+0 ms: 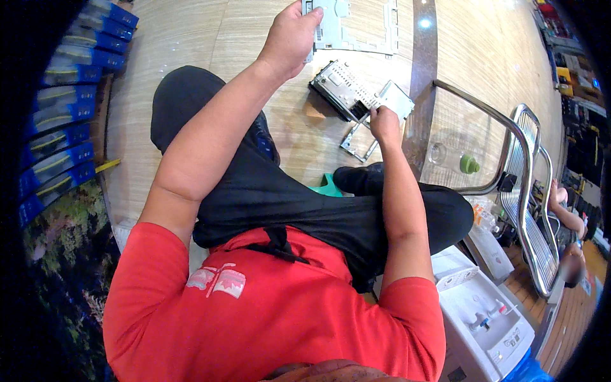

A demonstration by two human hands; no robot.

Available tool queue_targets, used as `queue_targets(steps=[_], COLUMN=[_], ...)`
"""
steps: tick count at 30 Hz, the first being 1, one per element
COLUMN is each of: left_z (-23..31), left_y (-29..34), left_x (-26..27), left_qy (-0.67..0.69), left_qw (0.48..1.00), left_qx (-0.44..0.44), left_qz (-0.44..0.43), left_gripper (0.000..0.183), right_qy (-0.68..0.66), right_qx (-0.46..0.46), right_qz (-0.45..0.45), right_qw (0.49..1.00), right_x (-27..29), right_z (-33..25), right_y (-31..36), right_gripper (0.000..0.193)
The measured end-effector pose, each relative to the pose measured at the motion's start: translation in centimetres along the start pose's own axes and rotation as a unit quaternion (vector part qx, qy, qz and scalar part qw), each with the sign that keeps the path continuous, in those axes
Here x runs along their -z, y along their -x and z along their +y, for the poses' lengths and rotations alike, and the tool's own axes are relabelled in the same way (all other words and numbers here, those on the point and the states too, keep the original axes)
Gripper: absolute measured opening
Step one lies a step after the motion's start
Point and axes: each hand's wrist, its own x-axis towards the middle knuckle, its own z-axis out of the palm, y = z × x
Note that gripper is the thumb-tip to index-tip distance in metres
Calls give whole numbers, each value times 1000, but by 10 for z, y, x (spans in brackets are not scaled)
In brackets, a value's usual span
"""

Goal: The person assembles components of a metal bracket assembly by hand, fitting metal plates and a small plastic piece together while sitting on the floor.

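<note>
I sit on a wood-pattern floor in a red shirt and black trousers. My left hand (291,35) reaches far forward and grips the edge of a flat grey metal plate (356,25) lying on the floor. My right hand (384,122) is closed on the near side of a silver metal box with a vented top, the car-stereo-like chassis (356,92). A small metal bracket frame (359,143) lies just below that box, by my right hand.
Blue packaged items (70,95) line a rack on the left. A chrome bench (525,191) stands on the right with a clear bottle with a green cap (455,159) under it. A white dispenser (487,315) is at lower right. Another person sits at far right (566,219).
</note>
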Motion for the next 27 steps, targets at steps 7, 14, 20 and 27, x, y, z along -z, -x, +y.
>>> queue_targets(steps=[7, 14, 20, 27], left_z=[-5, -5, -2, -1], left_y=[0, 1, 5, 7], left_x=[1, -8, -11, -12], left_qy=[-6, -26, -22, -67], left_qw=[1000, 1000, 1000, 996], left_qx=[-13, 4, 4, 48], left_qz=[-7, 10, -12, 20], left_gripper=[19, 21, 24, 23], right_qy=[22, 37, 50, 57], right_qx=[2, 30, 41, 41], right_qz=[6, 17, 29, 32], right_qw=[1000, 999, 997, 997], right_x=[-15, -17, -18, -17], right_z=[8, 9, 8, 6], right_y=[-9, -8, -10, -7], right_gripper=[33, 26, 24, 21])
